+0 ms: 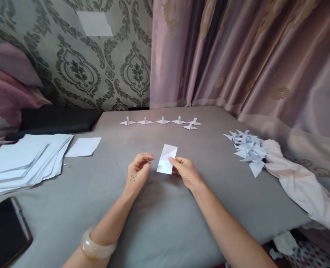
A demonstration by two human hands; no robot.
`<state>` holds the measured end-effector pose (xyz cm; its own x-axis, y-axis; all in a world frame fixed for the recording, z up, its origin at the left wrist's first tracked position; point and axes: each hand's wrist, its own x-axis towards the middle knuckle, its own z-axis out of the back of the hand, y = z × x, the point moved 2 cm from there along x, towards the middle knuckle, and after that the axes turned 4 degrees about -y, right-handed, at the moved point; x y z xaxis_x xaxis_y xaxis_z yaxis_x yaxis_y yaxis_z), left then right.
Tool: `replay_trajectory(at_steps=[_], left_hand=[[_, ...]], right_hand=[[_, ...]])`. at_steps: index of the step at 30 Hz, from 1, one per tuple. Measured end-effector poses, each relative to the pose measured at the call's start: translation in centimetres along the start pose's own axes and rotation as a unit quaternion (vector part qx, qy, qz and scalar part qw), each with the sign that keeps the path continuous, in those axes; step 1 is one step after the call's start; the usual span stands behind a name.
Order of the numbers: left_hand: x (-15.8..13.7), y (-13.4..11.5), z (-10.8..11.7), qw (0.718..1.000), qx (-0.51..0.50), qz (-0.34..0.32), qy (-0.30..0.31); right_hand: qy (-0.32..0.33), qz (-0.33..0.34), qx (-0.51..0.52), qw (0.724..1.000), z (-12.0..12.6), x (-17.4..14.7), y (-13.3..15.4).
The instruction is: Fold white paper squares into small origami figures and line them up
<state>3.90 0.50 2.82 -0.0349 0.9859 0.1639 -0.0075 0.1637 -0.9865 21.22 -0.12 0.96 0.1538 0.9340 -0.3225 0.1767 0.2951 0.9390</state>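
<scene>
A white folded paper, creased and rectangular, is held up above the grey surface. My right hand pinches its right edge, thumb in front and fingers behind. Just left of the paper and apart from it, my left hand is loosely curled, with a gap between thumb and fingertips and nothing seen in it. Farther back, several small folded paper birds stand in a row, one of them slightly in front at the right end.
Stacked white sheets and a smaller square pile lie at left, with a phone nearer me. On the right, a heap of folded paper pieces touches a pale bunched cloth. A curtain hangs behind the grey-covered table.
</scene>
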Motion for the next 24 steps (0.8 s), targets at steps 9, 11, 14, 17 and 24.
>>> replay_trajectory(at_steps=[9, 11, 14, 17, 24], left_hand=[[-0.5, 0.5, -1.5, 0.997, 0.020, 0.055, 0.057], [-0.6, 0.6, -1.7, 0.995, -0.003, 0.077, 0.063], [-0.6, 0.4, -1.8, 0.989, -0.049, 0.107, 0.086], [-0.7, -0.1, -1.8, 0.984, -0.059, 0.126, 0.115], [-0.8, -1.3, -1.4, 0.970, 0.024, 0.115, 0.211]], right_hand=[[-0.076, 0.085, -0.105, 0.988, -0.9, 0.0, -0.3], [-0.077, 0.090, -0.112, 0.987, -1.0, -0.1, -0.2], [-0.074, 0.118, -0.145, 0.980, -1.2, -0.3, 0.1], [-0.071, 0.164, -0.182, 0.967, -1.3, -0.6, 0.3], [-0.056, 0.277, -0.233, 0.930, -1.4, -1.4, 1.0]])
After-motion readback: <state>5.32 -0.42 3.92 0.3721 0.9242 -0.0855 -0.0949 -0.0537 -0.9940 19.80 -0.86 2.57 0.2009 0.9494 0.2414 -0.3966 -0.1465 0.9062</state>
